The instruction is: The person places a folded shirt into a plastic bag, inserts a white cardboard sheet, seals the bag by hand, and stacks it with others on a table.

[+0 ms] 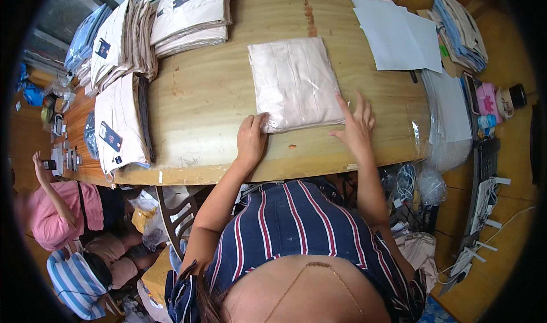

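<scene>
A pale pink folded garment in a clear plastic bag lies flat in front of me on the wooden table, slightly turned. At its near left corner, my left hand is closed, with curled fingers pinching the plastic edge. My right hand is open at the near right corner, fingers spread; its index fingertip reaches the bag's right edge and the thumb lies just off the corner.
Stacks of folded garments with dark tags stand along the left, with bagged ones at the far left. White sheets and clear bags lie to the right, near another garment pile. Two people sit at lower left.
</scene>
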`<state>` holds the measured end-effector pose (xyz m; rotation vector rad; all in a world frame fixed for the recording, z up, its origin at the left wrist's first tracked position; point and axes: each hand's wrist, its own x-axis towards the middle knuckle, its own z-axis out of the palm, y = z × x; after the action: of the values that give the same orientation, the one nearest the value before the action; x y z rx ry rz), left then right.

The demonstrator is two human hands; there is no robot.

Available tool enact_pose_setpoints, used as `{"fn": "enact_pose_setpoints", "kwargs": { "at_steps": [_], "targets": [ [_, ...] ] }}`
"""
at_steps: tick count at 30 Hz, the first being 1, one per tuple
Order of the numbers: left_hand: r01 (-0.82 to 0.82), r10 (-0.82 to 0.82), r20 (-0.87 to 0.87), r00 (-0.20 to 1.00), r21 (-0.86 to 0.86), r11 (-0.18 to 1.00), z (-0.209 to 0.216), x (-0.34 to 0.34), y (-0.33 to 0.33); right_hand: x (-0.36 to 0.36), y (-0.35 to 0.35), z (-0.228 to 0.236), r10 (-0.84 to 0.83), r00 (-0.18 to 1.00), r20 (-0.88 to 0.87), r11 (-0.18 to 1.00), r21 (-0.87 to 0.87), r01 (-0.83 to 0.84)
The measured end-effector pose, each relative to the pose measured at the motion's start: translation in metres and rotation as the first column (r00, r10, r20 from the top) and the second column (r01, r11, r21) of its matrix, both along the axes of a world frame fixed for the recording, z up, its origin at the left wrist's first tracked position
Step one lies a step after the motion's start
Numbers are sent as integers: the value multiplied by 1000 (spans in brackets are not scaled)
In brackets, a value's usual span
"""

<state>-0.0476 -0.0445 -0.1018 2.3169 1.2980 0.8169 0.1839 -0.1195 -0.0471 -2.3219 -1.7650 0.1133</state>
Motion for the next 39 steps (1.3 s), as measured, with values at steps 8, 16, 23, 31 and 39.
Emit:
{"fn": "enact_pose_setpoints", "kwargs": {
  "at_steps": [8,16,23,31,39],
  "targets": [
    [225,-226,-23,974,214,951,11,0,20,29,32,-27,229,945,-233,965,-71,-252],
    [288,-357,0,934,590,754,92,4,53,35,20,28,257,881,-396,962,193,-194],
    [-230,24,435,900,428,874,156,4,47,25,28,106,418,673,-611,736,662,144],
    [-362,397,-389,832,162,918,32,20,69,21,80,-14,-205,962,-179,944,224,243],
    [-179,170,-388,906,14,984,15,89,41,-50,106,-48,-157,987,-11,980,118,158]
  ]
}}
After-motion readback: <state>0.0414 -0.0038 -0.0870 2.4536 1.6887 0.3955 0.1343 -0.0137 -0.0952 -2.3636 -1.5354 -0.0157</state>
